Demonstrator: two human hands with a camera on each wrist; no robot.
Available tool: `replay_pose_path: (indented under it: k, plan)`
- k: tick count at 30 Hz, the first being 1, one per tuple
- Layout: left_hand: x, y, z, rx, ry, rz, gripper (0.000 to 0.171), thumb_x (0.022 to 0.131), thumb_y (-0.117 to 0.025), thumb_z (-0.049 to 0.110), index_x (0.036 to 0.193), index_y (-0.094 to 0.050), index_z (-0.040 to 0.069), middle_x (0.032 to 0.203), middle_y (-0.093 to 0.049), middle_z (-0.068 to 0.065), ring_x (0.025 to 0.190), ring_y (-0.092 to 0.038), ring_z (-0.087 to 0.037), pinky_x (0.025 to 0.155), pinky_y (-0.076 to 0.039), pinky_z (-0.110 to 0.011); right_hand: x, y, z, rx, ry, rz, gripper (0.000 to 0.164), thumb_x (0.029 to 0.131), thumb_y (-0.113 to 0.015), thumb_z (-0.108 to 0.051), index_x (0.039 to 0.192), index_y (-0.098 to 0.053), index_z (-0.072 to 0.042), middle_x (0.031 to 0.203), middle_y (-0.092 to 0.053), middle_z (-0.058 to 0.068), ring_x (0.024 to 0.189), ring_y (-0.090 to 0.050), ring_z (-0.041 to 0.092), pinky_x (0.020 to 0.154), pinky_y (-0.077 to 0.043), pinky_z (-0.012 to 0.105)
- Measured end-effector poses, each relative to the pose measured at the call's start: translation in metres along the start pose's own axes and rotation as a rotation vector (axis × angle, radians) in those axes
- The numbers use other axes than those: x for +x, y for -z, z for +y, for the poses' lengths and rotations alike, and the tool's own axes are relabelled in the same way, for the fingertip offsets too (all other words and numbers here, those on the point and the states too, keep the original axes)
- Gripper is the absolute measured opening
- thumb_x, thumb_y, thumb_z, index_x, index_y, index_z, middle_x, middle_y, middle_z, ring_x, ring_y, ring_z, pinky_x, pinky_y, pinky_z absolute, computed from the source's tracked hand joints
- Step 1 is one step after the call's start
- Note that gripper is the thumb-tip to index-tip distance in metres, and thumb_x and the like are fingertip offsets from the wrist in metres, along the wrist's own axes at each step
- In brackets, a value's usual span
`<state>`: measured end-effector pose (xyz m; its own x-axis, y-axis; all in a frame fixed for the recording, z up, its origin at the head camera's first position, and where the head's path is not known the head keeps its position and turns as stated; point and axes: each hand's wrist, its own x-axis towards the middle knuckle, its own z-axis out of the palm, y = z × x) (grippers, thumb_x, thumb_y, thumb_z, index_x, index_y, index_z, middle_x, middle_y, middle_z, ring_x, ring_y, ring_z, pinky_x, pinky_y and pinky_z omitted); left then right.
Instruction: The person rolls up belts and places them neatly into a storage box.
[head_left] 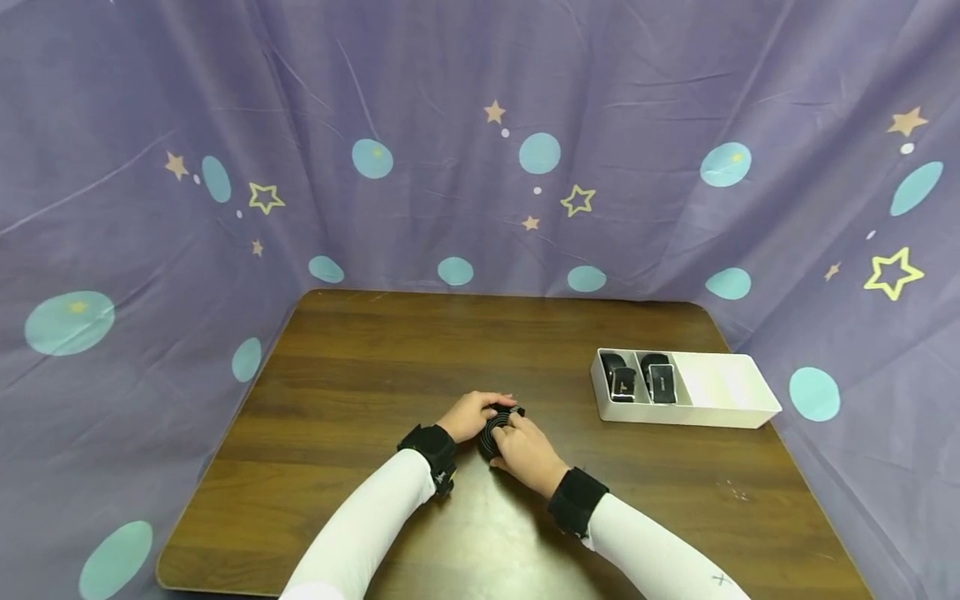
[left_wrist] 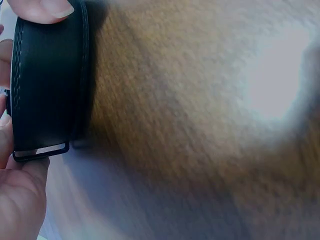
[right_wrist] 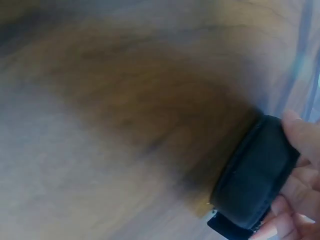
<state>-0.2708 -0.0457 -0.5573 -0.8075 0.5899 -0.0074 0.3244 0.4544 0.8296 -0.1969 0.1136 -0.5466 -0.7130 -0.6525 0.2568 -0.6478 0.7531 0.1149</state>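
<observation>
A black leather belt is wound into a coil, standing on its edge with its turns facing up, near the middle of the wooden table. My left hand holds the coil from the far left, one finger reaching along its far side. From the right, my right hand grips it, fingers over the coil and thumb at the near side. In the left wrist view the belt shows its stitched edge and a thin metal buckle frame at one end. The right wrist view has fingers pressed on the belt's outer turn.
A white divided box stands on the table at the right. Two coiled black belts with buckles sit in its left compartments, one in each. Behind the table hangs a purple curtain with stars and dots.
</observation>
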Motion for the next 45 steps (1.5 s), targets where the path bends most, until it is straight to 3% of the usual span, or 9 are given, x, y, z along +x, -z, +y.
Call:
replay_pose_path:
  k: [6,15,20,24,28,32,36,40,45]
  plan:
    - [0.004,-0.004,0.001,0.008,-0.012,0.015,0.038,0.095,-0.050,-0.005,0.126,-0.064,0.011,0.138,-0.057,-0.003,0.134,-0.046,-0.024,0.111,-0.035,-0.042,-0.002,-0.004,0.005,0.022,0.018,0.058,0.038,0.074,-0.079,-0.043,0.084,-0.059,-0.012,0.081,-0.071,0.002,0.081,-0.054,0.019,0.080,-0.047,0.032]
    - [0.000,-0.006,0.000,0.034,-0.046,0.045,0.033,0.098,-0.050,0.001,0.128,-0.063,0.009,0.139,-0.055,-0.009,0.134,-0.046,-0.029,0.109,-0.036,-0.046,-0.001,-0.003,0.001,0.027,-0.026,0.026,0.039,0.075,-0.080,-0.041,0.090,-0.063,-0.010,0.083,-0.071,0.002,0.082,-0.054,0.019,0.081,-0.049,0.033]
    - [-0.011,0.008,0.000,0.122,-0.060,0.071,0.033,0.098,-0.052,0.008,0.130,-0.060,0.007,0.142,-0.052,-0.013,0.132,-0.047,-0.030,0.108,-0.037,-0.047,0.003,-0.005,-0.002,0.033,-0.056,0.018,0.040,0.073,-0.080,-0.042,0.090,-0.064,-0.009,0.080,-0.069,0.002,0.081,-0.053,0.018,0.082,-0.048,0.032]
    - [-0.024,0.025,-0.004,0.157,-0.025,0.133,0.030,0.097,-0.053,0.008,0.126,-0.063,0.005,0.135,-0.057,-0.016,0.127,-0.052,-0.032,0.104,-0.041,-0.049,0.003,-0.005,-0.001,0.111,-0.106,0.004,0.038,0.073,-0.080,-0.041,0.086,-0.063,-0.009,0.074,-0.066,0.001,0.077,-0.049,0.016,0.077,-0.046,0.032]
    - [-0.040,0.040,-0.016,0.184,0.034,0.198,0.025,0.096,-0.055,0.006,0.116,-0.068,0.007,0.119,-0.066,-0.010,0.114,-0.060,-0.028,0.095,-0.047,-0.045,-0.001,-0.001,0.001,0.298,-0.223,-0.004,0.035,0.075,-0.079,-0.035,0.089,-0.062,-0.008,0.075,-0.064,0.000,0.077,-0.046,0.014,0.074,-0.045,0.032]
    - [-0.054,0.050,-0.027,0.175,0.085,0.218,0.021,0.096,-0.056,0.006,0.110,-0.070,0.008,0.112,-0.069,-0.007,0.109,-0.062,-0.026,0.093,-0.049,-0.045,-0.005,0.008,0.007,0.556,-0.407,-0.013,0.030,0.078,-0.077,-0.032,0.090,-0.062,-0.010,0.080,-0.059,-0.001,0.079,-0.045,0.011,0.072,-0.045,0.030]
    - [-0.064,0.055,-0.032,0.150,0.129,0.212,0.020,0.095,-0.056,0.007,0.109,-0.071,0.009,0.112,-0.069,-0.007,0.110,-0.062,-0.026,0.094,-0.048,-0.046,-0.009,0.024,0.022,0.916,-0.603,-0.014,0.024,0.084,-0.072,-0.028,0.089,-0.063,-0.006,0.078,-0.058,-0.002,0.073,-0.049,0.009,0.065,-0.042,0.024]
    - [-0.069,0.056,-0.035,0.153,0.146,0.210,0.019,0.095,-0.057,0.008,0.108,-0.071,0.010,0.111,-0.070,-0.006,0.109,-0.062,-0.024,0.094,-0.048,-0.044,-0.016,0.044,0.046,1.255,-0.733,0.038,0.023,0.091,-0.063,-0.022,0.091,-0.062,0.002,0.076,-0.059,-0.002,0.071,-0.052,0.009,0.065,-0.043,0.023]
    - [-0.072,0.057,-0.035,0.162,0.131,0.203,0.019,0.095,-0.057,0.007,0.105,-0.072,0.009,0.108,-0.070,-0.006,0.109,-0.062,-0.026,0.094,-0.047,-0.045,-0.031,0.075,0.078,1.371,-0.774,0.085,0.019,0.096,-0.056,-0.021,0.089,-0.059,-0.003,0.075,-0.058,-0.007,0.073,-0.053,0.006,0.072,-0.041,0.022]
